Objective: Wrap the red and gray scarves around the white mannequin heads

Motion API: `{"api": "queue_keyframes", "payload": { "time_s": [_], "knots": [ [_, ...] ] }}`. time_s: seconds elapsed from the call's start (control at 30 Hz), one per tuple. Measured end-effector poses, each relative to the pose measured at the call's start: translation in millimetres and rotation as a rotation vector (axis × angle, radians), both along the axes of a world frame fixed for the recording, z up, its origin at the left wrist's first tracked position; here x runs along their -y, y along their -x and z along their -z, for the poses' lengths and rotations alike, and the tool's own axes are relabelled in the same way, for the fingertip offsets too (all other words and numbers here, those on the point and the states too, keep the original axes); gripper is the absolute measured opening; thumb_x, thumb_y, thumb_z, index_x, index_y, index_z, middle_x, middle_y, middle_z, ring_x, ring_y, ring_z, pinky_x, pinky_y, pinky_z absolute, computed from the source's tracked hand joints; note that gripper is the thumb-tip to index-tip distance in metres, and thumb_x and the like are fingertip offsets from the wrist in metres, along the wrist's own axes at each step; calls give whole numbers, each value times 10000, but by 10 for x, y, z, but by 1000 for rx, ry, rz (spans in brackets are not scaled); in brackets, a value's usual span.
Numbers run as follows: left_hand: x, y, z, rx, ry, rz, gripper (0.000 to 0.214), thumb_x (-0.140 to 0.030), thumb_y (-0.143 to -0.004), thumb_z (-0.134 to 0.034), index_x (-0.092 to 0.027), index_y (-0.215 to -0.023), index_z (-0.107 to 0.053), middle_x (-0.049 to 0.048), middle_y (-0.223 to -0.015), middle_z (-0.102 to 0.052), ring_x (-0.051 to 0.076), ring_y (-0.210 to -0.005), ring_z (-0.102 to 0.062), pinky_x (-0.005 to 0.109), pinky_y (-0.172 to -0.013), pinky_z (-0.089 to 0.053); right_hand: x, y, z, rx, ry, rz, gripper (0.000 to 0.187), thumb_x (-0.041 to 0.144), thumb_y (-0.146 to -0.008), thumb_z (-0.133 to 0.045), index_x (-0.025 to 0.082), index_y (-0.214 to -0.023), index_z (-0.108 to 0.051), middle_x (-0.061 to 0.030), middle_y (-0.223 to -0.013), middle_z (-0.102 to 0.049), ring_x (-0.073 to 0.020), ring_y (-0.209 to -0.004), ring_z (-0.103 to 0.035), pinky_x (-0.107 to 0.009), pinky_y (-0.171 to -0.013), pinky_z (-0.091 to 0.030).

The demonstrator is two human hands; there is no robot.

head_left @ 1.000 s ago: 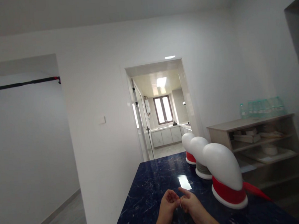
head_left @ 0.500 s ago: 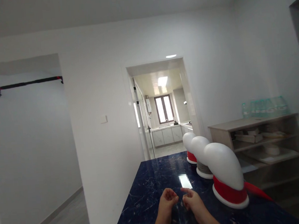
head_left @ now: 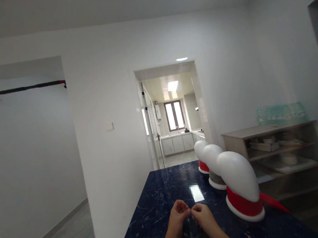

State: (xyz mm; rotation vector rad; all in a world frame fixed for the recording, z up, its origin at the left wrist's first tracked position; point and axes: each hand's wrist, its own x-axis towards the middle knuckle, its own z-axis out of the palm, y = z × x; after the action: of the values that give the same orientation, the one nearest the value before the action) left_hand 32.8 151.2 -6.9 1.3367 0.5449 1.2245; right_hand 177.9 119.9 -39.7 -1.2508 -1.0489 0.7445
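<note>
My left hand [head_left: 179,212] and my right hand [head_left: 203,215] hover low over the dark blue marble table [head_left: 157,207], fingers curled and fingertips pinched close together, almost touching. Whatever they pinch is too small to make out. Just right of my right hand stands a white head form with a red band [head_left: 240,186]. Behind it are a second white head form with a grey band [head_left: 213,162] and a third white head form with a red band [head_left: 200,156], all in a row along the table's right side.
A wooden open shelf unit [head_left: 274,154] with boxes and green plastic items on top stands against the right wall. Ahead, a doorway [head_left: 172,110] opens onto a kitchen. At left is another opening with a black and red bar [head_left: 27,87] across it.
My hands were touching, drew slightly apart half a second ago, and now their fingertips are close together again. The view shifted slightly.
</note>
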Motion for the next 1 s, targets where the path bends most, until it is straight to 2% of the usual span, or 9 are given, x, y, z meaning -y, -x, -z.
{"api": "queue_keyframes", "payload": {
  "time_s": [0.33,0.6,0.87,1.0],
  "knots": [
    [13,-5,-8,-23,4,6,418,-287,-545,-1004,-183,-789,-681,-5,-770,-701,141,-753,-620,252,-752,-492,-33,6,12,1,-11,19,102,263,-651,-631,219,-600,-554,65,-499,-528,-101,-493,-437,-243,-501,-297],
    [44,-5,-48,-56,-24,30,409,-253,-545,-994,-187,-786,-669,-10,-757,-701,142,-734,-620,259,-740,-496,-36,-5,-40,-46,29,-7,138,245,-601,-666,221,-572,-534,74,-483,-497,-90,-487,-396,-238,-488,-251],
    [-5,15,-9,-8,3,-32,381,-252,-577,-976,-187,-813,-684,-15,-793,-691,144,-792,-623,247,-760,-479,68,-91,-93,-169,64,-115,147,373,-655,-569,248,-653,-492,97,-486,-438,-68,-399,-310,-224,-412,-169],
    [-21,23,19,12,12,-1,383,-274,-587,-981,-186,-824,-693,-13,-807,-688,143,-800,-621,248,-768,-479,104,-84,-91,-174,32,-136,169,409,-685,-554,242,-691,-527,88,-494,-473,-83,-395,-371,-217,-387,-209]
  ]
}}
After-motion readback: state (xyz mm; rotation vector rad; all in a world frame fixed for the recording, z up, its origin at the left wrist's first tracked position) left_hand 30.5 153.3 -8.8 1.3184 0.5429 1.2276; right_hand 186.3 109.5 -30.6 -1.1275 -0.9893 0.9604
